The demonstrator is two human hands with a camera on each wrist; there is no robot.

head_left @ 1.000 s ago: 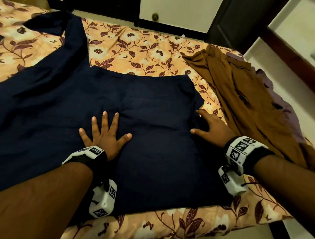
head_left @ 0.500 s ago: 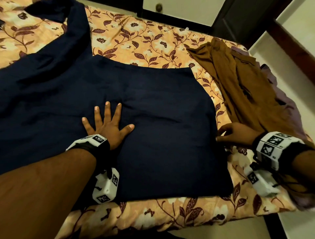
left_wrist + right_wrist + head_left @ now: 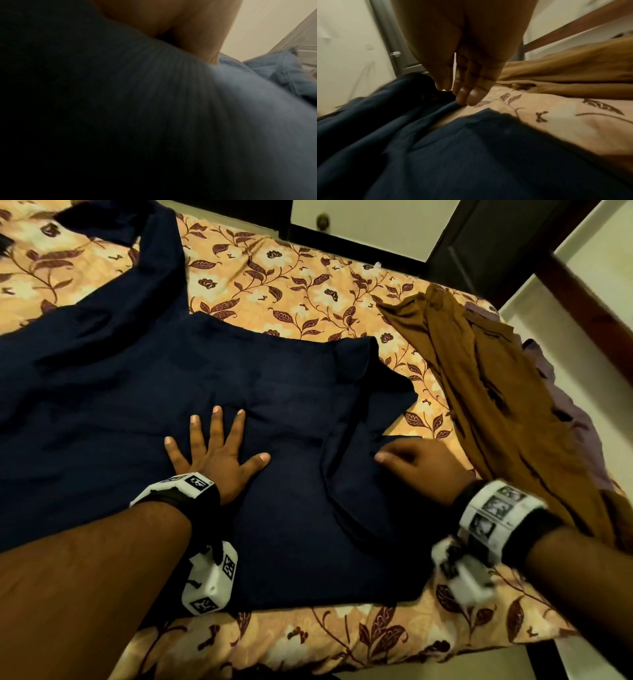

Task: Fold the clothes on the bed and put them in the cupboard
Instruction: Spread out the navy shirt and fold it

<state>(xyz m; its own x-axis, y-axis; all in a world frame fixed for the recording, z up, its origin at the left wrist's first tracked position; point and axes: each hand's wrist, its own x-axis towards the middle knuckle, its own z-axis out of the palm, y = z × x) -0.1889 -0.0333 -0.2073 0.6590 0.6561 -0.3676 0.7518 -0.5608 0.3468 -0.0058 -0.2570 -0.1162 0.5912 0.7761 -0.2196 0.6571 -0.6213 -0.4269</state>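
Navy garment (image 3: 281, 412) lies spread over the near half of a bed (image 3: 274, 285) covered in an orange floral sheet, its lower hem close to the bed's near edge and a long part trailing to the far left corner. From the head view, the left hand (image 3: 219, 455) presses flat on the cloth's middle, fingers straight and fanned apart. The right hand (image 3: 419, 469) sits at the garment's right edge, where the fabric is turned over toward the middle; that view blurs its fingers. The right wrist view shows them plainly: thumb and fingertips (image 3: 467, 94) drawn together, pinching a fold of the navy cloth just above the sheet. The left wrist view shows little but dark ribbed fabric close up, with a sliver of the palm (image 3: 171, 20) above. A brown garment (image 3: 496, 405) lies crumpled along the bed's right edge, apart from the navy one. Beyond the far edge stands a pale door with a round knob (image 3: 322, 221).
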